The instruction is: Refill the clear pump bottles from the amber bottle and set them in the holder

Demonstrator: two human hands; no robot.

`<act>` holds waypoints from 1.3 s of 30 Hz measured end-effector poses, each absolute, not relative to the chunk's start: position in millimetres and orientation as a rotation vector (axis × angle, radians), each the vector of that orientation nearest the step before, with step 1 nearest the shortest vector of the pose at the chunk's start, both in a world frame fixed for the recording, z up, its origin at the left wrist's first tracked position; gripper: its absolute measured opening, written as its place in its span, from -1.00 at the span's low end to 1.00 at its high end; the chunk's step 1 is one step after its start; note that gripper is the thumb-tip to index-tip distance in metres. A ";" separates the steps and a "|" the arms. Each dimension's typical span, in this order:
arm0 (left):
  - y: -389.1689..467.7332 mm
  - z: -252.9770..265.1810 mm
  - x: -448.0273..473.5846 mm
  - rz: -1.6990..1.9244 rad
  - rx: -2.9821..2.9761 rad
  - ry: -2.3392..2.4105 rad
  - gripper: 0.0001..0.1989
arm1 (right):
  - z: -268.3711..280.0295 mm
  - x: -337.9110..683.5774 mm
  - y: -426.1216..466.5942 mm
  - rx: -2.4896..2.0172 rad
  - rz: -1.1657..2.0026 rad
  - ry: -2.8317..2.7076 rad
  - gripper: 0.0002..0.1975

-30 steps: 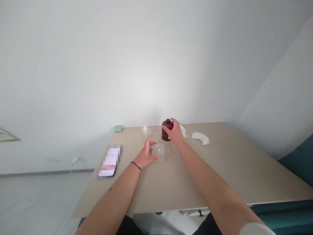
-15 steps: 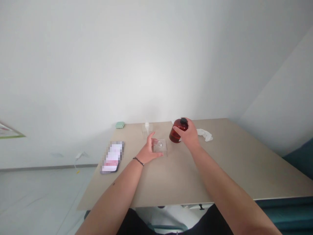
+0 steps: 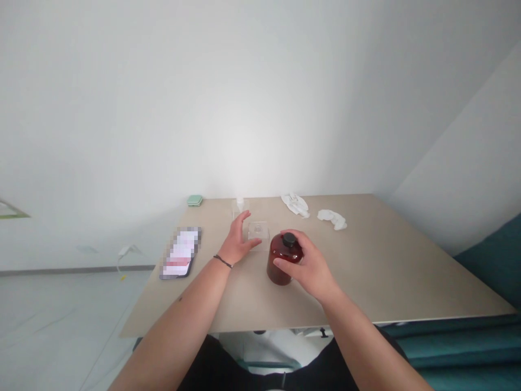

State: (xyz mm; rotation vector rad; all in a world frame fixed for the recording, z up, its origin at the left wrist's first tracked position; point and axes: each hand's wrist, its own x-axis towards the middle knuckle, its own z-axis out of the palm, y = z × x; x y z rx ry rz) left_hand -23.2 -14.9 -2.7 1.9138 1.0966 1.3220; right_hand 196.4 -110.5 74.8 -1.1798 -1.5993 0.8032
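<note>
My right hand [image 3: 309,266] is wrapped round a dark red-brown bottle [image 3: 280,271] with a black cap, near the middle of the tabletop. The bottle looks upright. My left hand [image 3: 236,241] has its fingers and thumb spread beside a clear, square plastic box [image 3: 264,231] with a small round shape on its top. The left thumb overlaps the box's near edge; whether it touches is hard to tell. Behind the left hand stands a small clear container with a white top [image 3: 240,203].
A phone [image 3: 182,252] lies at the table's left side. A small green case [image 3: 195,200] sits at the back left corner. Two crumpled white tissues [image 3: 296,205] lie toward the back right. A wall [image 3: 260,108] rises behind the table [image 3: 386,260].
My right hand has brought the bottle nearer to me and slightly left, uncovering a tissue behind it. My left hand has loosened from around the clear box.
</note>
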 end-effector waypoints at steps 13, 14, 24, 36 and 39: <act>-100.0 -2.7 38.6 1.331 1.616 0.944 -0.18 | 51.8 182.7 -98.0 -1.064 0.713 -1.510 -0.61; -98.0 -1.4 40.3 1.297 1.577 0.934 -0.17 | 52.6 181.9 -96.7 -1.068 0.718 -1.469 -0.62; -92.3 6.5 55.0 1.179 1.426 0.863 -0.19 | 52.4 174.5 -84.9 -1.121 0.868 -1.244 -0.74; -94.3 6.2 56.0 1.180 1.413 0.852 -0.23 | 38.4 176.8 -86.5 -0.971 0.827 -1.311 -0.68; -94.8 7.5 56.4 1.179 1.401 0.848 -0.23 | 35.0 172.3 -87.1 -0.943 0.837 -1.223 -0.70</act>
